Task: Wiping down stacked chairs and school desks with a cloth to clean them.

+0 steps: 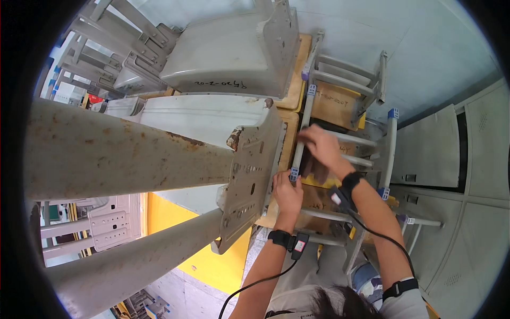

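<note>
Before me is a metal stool or chair frame (301, 139) with pale tubular legs and blue plastic foot caps, upturned beside wooden boards. My left hand (287, 193) has its fingertips around the blue foot cap (294, 174) at the near end of the long pale tube. My right hand (320, 145) is further along that tube, its blurred fingers bent over or close to it; whether they touch it cannot be told. A dark, blurred thing (314, 165) hangs below the right hand. Handwritten marks show on a wooden board (334, 104) between the frames.
Upturned grey desks (223, 52) with rusty metal legs (131, 153) fill the left and top. A yellow panel (215, 259) lies beneath them. Grey metal lockers (430, 151) stand at the right, beside a pale wall (430, 44). Black cables run from both wrists.
</note>
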`<state>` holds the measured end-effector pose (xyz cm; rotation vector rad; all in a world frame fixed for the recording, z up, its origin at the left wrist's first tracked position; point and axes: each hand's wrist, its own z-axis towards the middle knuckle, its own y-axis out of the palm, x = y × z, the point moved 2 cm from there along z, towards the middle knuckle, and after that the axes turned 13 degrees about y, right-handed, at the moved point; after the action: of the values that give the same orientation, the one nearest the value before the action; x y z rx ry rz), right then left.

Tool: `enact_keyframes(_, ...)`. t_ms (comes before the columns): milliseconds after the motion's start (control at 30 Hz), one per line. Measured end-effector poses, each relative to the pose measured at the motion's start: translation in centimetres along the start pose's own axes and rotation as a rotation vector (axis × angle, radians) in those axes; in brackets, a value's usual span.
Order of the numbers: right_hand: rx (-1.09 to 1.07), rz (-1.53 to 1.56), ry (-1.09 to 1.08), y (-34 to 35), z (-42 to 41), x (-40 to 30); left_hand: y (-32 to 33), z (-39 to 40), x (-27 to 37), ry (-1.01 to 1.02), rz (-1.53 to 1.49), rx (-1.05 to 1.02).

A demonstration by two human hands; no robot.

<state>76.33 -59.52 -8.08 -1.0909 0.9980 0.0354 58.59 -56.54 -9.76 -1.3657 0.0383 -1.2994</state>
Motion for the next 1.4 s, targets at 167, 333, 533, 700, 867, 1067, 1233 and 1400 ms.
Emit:
enact_keyframes(167, 0.101, 0.131, 0.38, -0.6, 5.0, 0.2, -0.1, -0.1, -0.2, 0.032, -0.014, 0.01)
enact_keyframes(333, -0.225, 0.235, 0.269, 1.5, -1.1, -2.3, -0.8, 0.1, -0.1, -0.066, 0.007, -0.019)
enact_keyframes(533, -0.209, 0.033, 0.085, 2.2, -0.8, -2.0, -0.3, -0.3, -1.0, -0.088, -0.033, -0.041)
enact_keyframes(700, 0.152, -0.024, 0.251, -0.7, 6.3, 0.1, 0.0, 0.4, 0.3, -0.086, -0.012, -0.004)
enact_keyframes(867, 0.043, 0.184, 0.329, 1.9, 3.9, -0.2, -0.4, 0.7, -0.3, -0.146, 0.001, -0.026)
enact_keyframes(1067, -0.202, 0.253, 0.164, 3.2, -2.8, -1.8, -0.6, 1.0, -0.7, -0.157, 0.034, -0.14)
enact_keyframes(1233, 0.146, -0.102, 0.21, -0.2, 5.2, -0.1, -0.2, 1.2, -0.5, -0.097, 0.003, -0.087)
enact_keyframes(1400, 0.032, -0.064, 0.287, 2.2, 3.3, -1.1, -0.9, 1.1, -0.6, -0.139, 0.003, -0.07)
